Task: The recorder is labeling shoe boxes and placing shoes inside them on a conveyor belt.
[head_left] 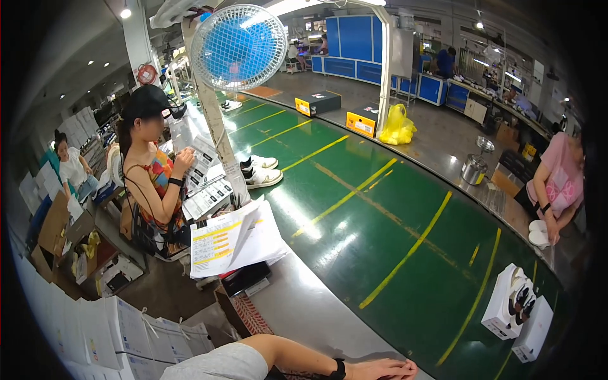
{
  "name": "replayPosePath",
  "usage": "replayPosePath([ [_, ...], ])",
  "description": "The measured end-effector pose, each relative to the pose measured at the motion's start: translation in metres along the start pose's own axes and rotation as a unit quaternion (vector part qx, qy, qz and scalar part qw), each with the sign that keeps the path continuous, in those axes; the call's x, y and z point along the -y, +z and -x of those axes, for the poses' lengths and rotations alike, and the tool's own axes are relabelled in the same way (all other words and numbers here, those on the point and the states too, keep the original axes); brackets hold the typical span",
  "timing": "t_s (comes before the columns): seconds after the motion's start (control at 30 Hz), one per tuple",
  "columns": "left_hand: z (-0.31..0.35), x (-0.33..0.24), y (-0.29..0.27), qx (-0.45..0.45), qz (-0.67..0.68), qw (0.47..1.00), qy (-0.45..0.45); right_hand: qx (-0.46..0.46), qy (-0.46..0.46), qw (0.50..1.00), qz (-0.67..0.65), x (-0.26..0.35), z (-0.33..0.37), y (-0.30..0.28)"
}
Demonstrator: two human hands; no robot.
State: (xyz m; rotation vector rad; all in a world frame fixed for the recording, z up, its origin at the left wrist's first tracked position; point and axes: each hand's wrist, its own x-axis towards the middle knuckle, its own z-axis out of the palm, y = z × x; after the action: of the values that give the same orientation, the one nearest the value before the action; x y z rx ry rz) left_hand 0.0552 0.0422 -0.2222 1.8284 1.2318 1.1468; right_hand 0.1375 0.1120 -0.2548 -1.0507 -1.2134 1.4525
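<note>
Fingers [396, 368] of one hand [380, 369] lie flat and spread on the grey worktop [304, 304] at the bottom edge, holding nothing. I cannot tell if it is the left or right hand. A black band [340, 368] sits on its wrist. Near it lies a stack of papers [231, 240]. The green belt [380, 221] with yellow lines carries white shoes [259, 171] and an open shoe box [510, 301]. A blue fan [239, 47] stands behind. Other people work around the big room.
</note>
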Motion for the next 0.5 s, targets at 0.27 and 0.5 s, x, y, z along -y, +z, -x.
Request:
replayPosePath([
  [0.27, -0.003, -0.01, -0.012, 0.018, 0.016, 1.0, -0.018, 0.02, 0.002, 1.0, -0.013, -0.011, -0.01, 0.01],
  [0.5, -0.003, -0.009, -0.012, 0.012, 0.02, 1.0, -0.013, 0.04, -0.016, 0.999, -0.029, -0.013, -0.021, 0.023],
])
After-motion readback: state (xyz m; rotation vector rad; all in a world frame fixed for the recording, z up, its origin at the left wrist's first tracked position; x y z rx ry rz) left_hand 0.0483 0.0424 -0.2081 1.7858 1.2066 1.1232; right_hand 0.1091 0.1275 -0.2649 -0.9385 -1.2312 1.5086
